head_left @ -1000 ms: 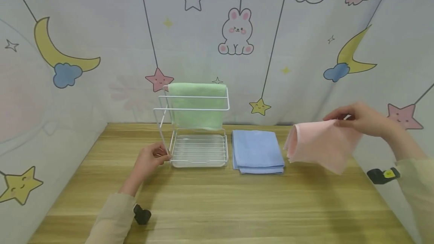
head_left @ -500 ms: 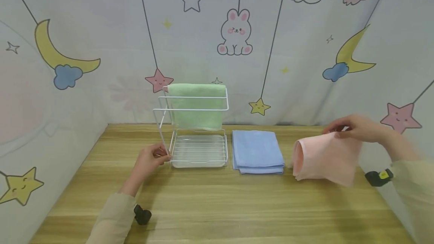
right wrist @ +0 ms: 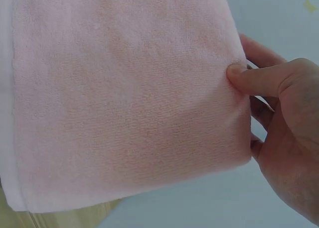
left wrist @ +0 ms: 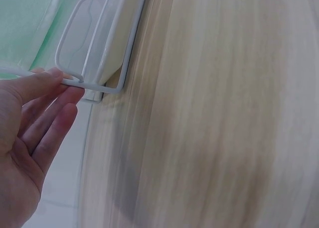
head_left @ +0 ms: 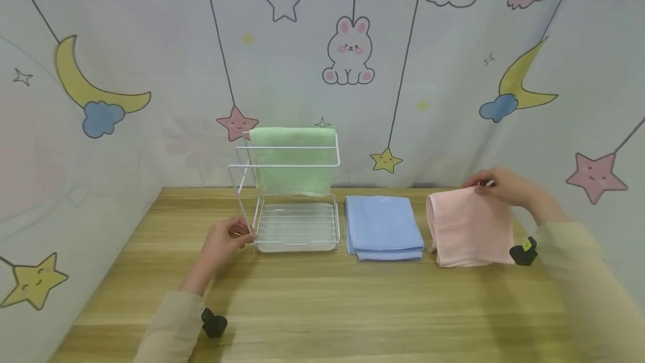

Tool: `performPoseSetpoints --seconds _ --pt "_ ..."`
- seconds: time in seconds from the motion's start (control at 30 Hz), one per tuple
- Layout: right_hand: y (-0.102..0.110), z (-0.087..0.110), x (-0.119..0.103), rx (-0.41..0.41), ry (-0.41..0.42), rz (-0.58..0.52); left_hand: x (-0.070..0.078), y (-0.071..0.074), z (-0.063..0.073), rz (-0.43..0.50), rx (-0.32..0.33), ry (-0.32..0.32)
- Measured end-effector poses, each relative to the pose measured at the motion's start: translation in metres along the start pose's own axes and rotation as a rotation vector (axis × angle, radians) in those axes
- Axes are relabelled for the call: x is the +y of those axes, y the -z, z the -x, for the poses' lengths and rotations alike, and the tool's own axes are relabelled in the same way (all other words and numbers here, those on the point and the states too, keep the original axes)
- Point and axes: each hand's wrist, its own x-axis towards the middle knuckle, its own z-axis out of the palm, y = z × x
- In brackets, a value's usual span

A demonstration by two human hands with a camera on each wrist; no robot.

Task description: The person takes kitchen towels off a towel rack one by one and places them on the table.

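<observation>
My left hand [head_left: 225, 241] pinches the lower front left corner of a white wire rack [head_left: 284, 166] between thumb and fingers; the left wrist view shows the thumb [left wrist: 47, 78] lying over the wire. A green towel [head_left: 292, 161] hangs over the rack's rear bar. At the right, my right hand [head_left: 509, 186] pinches the top edge of a folded pink towel [head_left: 471, 226], which hangs down with its lower edge close over the table. In the right wrist view the thumb [right wrist: 237, 76] presses the near face of the pink towel, the other fingers behind it.
A folded blue towel [head_left: 384, 226] lies on the wooden table [head_left: 322, 307] between the rack and the pink towel. At the rack's base sits a clear tray [head_left: 297, 244] under a wire grid. A patterned curtain [head_left: 166, 60] closes off the back and both sides.
My right hand has moved left and slightly down, bringing the pink towel lower and flatter, nearer the blue one. The left hand keeps its hold on the rack.
</observation>
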Motion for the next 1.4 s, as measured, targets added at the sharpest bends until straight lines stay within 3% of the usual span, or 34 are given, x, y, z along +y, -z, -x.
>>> performPoseSetpoints --seconds 0.23,0.53,0.73,0.9,1.4 --pt "-0.018 -0.007 0.017 0.093 0.019 0.004 0.001 -0.001 0.001 -0.015 0.003 -0.009" --pt "-0.031 -0.015 0.024 0.037 -0.027 -0.060 0.002 -0.001 0.002 -0.014 0.013 -0.004" --pt "-0.044 -0.022 0.034 0.082 -0.005 -0.066 0.003 0.001 0.001 -0.011 0.008 -0.011" --pt "-0.054 -0.028 0.039 0.106 -0.060 -0.079 0.001 0.002 0.001 -0.015 0.015 -0.004" --pt "-0.080 -0.035 0.039 0.070 -0.137 -0.151 0.000 -0.001 0.001 0.037 0.009 -0.007"
